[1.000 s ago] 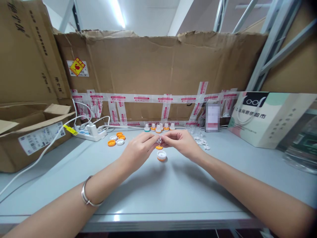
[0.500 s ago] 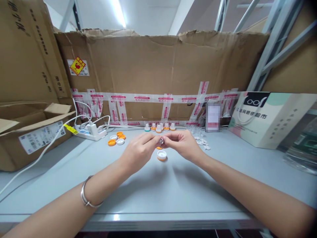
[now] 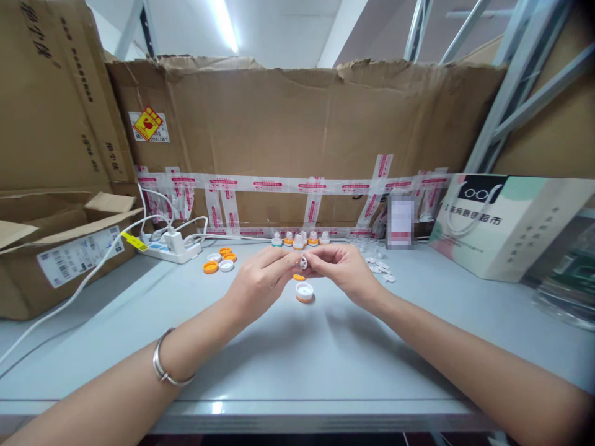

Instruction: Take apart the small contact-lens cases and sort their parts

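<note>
Left hand [image 3: 255, 280] and right hand [image 3: 346, 271] pinch the white part [image 3: 304, 263] between them, fingers [image 3: 281, 266] narrow, above the tabletop [image 3: 297, 362]! Looks light, stiff, possibly slippery plastic; the rim's the place to hold, lightly.

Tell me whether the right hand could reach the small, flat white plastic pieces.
Likely yes: the white pieces lie beside the right hand, nothing visibly between, though it may first need to release the small whitish plastic part.
</note>
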A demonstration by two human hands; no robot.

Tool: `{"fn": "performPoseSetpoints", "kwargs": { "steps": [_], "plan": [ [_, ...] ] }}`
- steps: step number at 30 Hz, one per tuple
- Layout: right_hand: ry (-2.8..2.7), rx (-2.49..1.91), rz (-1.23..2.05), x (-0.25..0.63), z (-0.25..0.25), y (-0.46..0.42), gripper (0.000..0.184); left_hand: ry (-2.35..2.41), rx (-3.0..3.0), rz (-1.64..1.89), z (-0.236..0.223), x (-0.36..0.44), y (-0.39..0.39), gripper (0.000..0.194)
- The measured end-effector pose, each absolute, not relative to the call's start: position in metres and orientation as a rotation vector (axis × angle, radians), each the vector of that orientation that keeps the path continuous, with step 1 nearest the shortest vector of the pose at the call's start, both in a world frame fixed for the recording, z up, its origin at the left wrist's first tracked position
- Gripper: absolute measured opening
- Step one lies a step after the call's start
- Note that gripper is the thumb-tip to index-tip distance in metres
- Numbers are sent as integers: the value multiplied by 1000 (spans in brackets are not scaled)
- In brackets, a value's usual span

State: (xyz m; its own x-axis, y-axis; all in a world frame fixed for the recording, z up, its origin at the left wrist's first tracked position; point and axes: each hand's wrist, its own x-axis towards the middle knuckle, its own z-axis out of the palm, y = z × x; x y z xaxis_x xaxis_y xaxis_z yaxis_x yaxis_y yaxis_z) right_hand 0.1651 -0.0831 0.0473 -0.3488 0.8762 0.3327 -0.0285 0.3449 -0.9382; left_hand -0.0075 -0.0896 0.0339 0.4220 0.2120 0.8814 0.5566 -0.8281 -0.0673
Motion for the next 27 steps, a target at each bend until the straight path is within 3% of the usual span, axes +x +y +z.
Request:
{"fn": "performPoseSetpoints", "kwargs": {
  "steps": [12, 18, 21, 27],
  "plan": [
    [-1392, -891, 1648, 156, 47, -87, 15, -539, -2319, -1575, 31, -5, -90, 23],
    [-1595, -964, 978, 191, 53, -51, 22, -753, -2307, -1631, 38, -12, -87, 16],
    [-1633, -1178, 871, 227, 58, -24, 27, -759, -2386, -1612, 35, -12, -83, 17],
    [-1952, -1627, 623, 256, 28, 10, 16, -741, -2453, -1544, 29, -12, -79, 18]
  ]
}}
